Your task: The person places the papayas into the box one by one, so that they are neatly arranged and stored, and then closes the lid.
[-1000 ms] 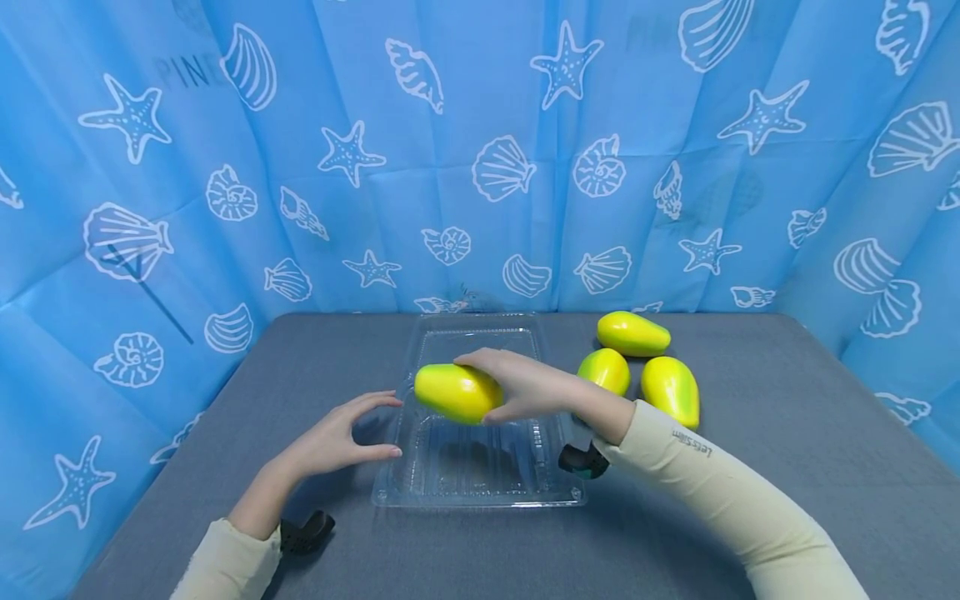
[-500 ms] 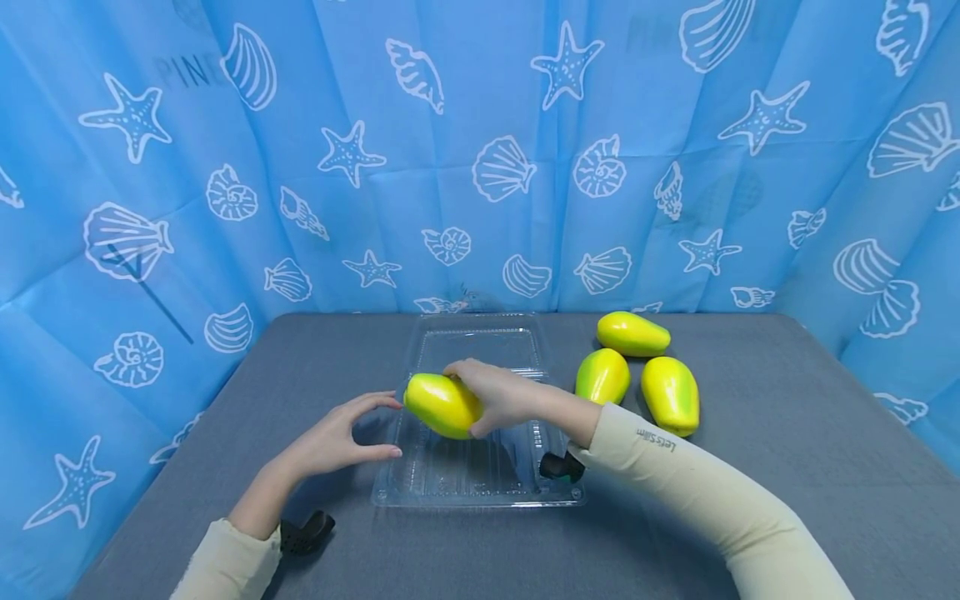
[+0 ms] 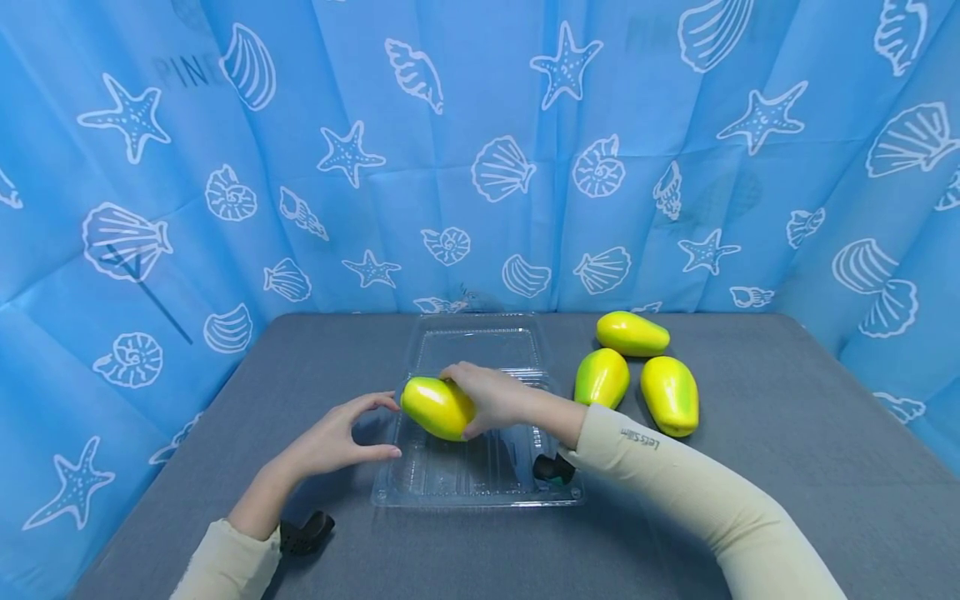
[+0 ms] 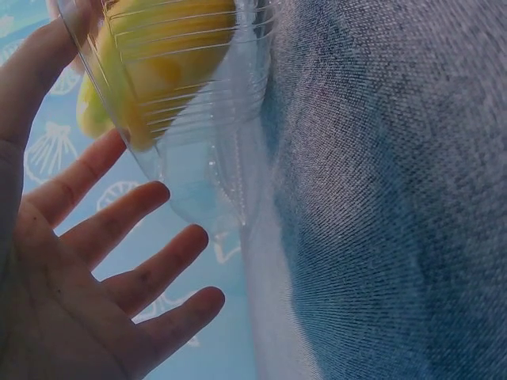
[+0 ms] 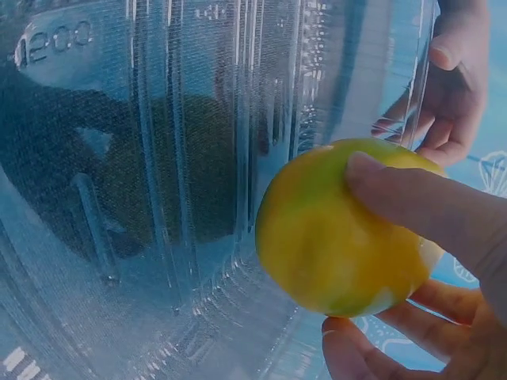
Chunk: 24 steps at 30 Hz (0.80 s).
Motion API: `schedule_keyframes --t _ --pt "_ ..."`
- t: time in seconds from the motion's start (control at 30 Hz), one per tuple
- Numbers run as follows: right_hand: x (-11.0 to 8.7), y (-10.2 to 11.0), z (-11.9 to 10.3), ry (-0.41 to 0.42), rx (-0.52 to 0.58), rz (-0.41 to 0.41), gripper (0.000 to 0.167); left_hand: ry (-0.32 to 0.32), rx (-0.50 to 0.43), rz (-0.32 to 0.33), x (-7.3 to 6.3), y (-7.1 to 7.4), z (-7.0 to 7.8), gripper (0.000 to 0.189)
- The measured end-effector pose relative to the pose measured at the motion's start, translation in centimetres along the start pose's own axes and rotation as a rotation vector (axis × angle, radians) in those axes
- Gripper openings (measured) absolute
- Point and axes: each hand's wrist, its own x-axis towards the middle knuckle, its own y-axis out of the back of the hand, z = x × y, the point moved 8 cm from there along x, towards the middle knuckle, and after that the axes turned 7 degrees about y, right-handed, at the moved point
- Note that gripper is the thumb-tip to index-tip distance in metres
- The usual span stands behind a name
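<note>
My right hand [image 3: 491, 400] grips a yellow-green papaya [image 3: 437, 408] around its right end, with the thumb on the near side. The papaya is above the left part of a clear plastic clamshell box [image 3: 487, 492], tilted with its left end higher. In the right wrist view, the papaya [image 5: 341, 245] is seen end-on between thumb and fingers. My left hand [image 3: 341, 437] has its fingers spread at the box's left rim. The left wrist view shows these fingers [image 4: 142, 218] holding nothing; whether they touch the rim is hard to tell.
Three more papayas lie on the grey cloth right of the box: one at the back [image 3: 633, 333], one nearest the box [image 3: 602, 379] and one at the front right [image 3: 670, 396]. The box's lid [image 3: 480, 337] lies open toward the back. A blue shell-print curtain [image 3: 480, 167] stands behind.
My right hand has carried the papaya left and slightly down over the box, its movement small in the last half second. The left hand and the other papayas have stayed put.
</note>
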Motion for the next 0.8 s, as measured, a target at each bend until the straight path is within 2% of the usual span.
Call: schedule_keyframes --t 0.53,0.8 --pt "0.05 -0.54 0.53 -0.063 0.034 0.004 0.084 -0.012 -0.01 -0.006 0.0 -0.06 0.07 0.054" --pt "-0.01 -0.6 0.4 -0.054 0.058 -0.015 0.085 -0.012 -0.01 -0.007 -0.06 -0.04 0.17 0.054"
